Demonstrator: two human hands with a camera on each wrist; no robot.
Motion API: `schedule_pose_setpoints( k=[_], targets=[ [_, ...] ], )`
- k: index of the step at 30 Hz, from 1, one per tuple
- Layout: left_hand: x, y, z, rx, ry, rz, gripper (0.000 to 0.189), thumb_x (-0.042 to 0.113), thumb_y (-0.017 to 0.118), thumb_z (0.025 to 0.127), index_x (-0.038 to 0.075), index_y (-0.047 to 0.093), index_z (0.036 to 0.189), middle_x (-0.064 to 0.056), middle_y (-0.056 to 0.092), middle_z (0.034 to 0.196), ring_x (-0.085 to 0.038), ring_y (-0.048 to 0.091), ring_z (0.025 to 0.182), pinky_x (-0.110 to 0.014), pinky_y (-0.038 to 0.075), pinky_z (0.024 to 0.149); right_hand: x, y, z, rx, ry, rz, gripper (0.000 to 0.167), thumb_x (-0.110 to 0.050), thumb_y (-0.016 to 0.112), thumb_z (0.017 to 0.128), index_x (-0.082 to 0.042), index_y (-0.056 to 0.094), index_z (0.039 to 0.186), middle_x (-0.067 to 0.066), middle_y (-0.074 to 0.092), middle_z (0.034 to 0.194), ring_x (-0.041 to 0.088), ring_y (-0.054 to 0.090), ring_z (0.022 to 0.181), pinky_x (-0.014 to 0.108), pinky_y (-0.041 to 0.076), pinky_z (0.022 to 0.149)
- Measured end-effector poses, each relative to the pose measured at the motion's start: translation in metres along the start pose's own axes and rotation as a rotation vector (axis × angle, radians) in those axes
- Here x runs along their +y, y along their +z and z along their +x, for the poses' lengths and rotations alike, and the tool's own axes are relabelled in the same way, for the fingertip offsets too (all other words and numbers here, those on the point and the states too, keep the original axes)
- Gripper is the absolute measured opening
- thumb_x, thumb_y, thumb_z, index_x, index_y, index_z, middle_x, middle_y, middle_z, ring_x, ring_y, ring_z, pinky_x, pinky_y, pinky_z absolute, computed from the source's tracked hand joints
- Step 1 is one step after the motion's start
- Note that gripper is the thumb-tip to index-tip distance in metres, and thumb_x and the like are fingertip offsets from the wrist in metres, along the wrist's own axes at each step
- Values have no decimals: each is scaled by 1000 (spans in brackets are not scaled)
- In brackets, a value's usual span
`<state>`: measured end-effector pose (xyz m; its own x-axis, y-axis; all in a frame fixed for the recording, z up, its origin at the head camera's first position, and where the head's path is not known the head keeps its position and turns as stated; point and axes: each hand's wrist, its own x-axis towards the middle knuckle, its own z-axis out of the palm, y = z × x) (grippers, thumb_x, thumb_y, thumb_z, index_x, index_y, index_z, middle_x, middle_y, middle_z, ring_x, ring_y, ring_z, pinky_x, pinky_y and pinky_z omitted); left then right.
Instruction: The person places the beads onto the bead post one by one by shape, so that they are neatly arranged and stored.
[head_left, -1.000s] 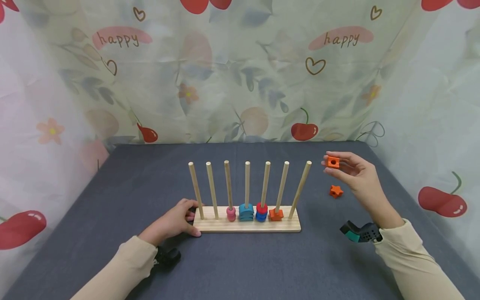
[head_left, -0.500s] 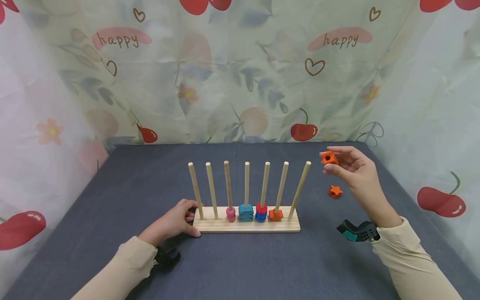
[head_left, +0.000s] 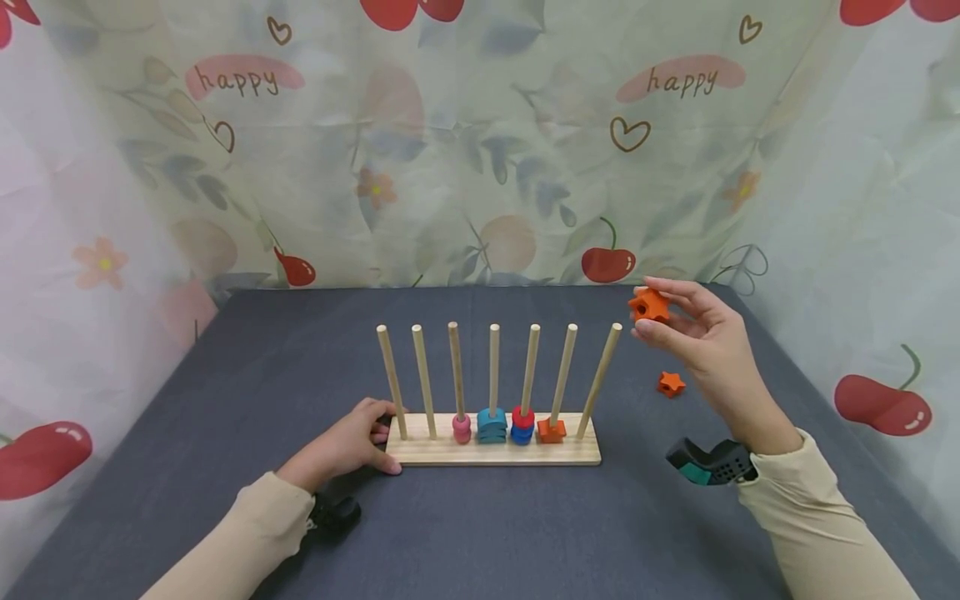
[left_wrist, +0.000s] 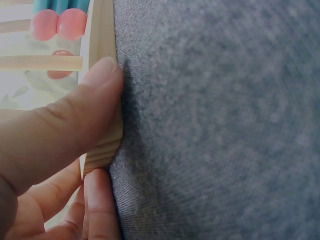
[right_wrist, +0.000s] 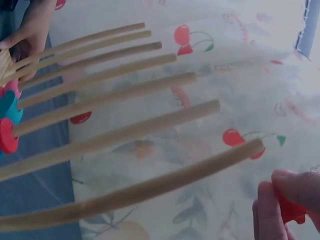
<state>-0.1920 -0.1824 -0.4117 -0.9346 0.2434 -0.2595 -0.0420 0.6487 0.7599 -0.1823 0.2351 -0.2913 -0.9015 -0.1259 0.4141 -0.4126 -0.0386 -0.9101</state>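
A wooden peg board with several upright pegs stands on the table. Its left end is gripped by my left hand, thumb on the front edge and fingers behind, as the left wrist view also shows. Raised beyond the board's right end, my right hand pinches an orange star bead between thumb and fingers, its hole facing left and toward me. The bead is just right of the top of the rightmost peg. In the right wrist view, fingers partly hide the star bead.
Pegs carry pink beads, teal arched pieces, a red bead over a blue one, and orange pieces. Another orange star bead lies on the dark tabletop, below my right hand. Printed curtains surround the table.
My right hand has moved left and slightly up, bringing the orange star bead close to the rightmost peg's top and turning it. My left hand stays on the board.
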Motion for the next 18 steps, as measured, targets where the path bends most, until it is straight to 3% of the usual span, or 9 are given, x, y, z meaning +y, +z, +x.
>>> schedule_pose_setpoints(
  k=[8, 16, 18],
  targets=[
    [1, -1, -2, -23, 23, -12, 79, 3, 89, 63, 3, 52, 133, -15, 42, 125, -28, 50, 111, -40, 49, 92, -11, 9, 4, 30, -49, 176, 36, -4, 54, 97, -1, 53, 133, 8, 52, 129, 17, 63, 106, 23, 53, 85],
    [1, 0, -2, -15, 24, -7, 79, 3, 89, 63, 3, 52, 133, -15, 42, 126, -28, 51, 111, -40, 49, 92, -24, 24, 5, 46, -85, 179, 38, 10, 61, 89, 0, 58, 125, 4, 66, 116, 13, 65, 103, 21, 52, 87],
    [1, 0, -2, -12, 20, -7, 79, 3, 89, 63, 3, 52, 133, -14, 42, 126, -28, 51, 111, -40, 49, 92, -27, 28, 5, 54, -101, 136, 34, 9, 63, 87, 2, 61, 121, 4, 68, 112, 13, 66, 100, 21, 52, 85]
  ],
)
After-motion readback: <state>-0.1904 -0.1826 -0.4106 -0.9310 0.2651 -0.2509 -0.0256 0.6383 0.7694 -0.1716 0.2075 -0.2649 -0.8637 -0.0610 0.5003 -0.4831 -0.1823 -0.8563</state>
